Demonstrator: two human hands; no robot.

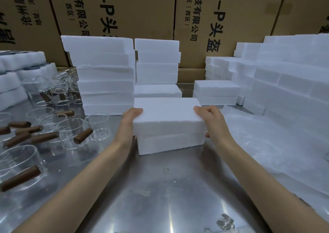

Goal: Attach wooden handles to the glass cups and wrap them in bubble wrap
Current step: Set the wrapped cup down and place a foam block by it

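Observation:
A closed white foam box (168, 124) sits in the middle of the steel table (160, 197). My left hand (129, 124) grips its left end and my right hand (211, 120) grips its right end, thumbs on the lid. To the left stand several clear glass cups with brown wooden handles (82, 135), one large cup (19, 163) nearest me. A sheet of bubble wrap (267, 152) lies flat on the table to the right.
Stacks of white foam boxes (106, 76) rise behind the held box, and more foam stacks (284, 76) fill the right side. Foam trays (21, 67) are piled at the far left. Printed cardboard cartons (124, 10) wall off the back.

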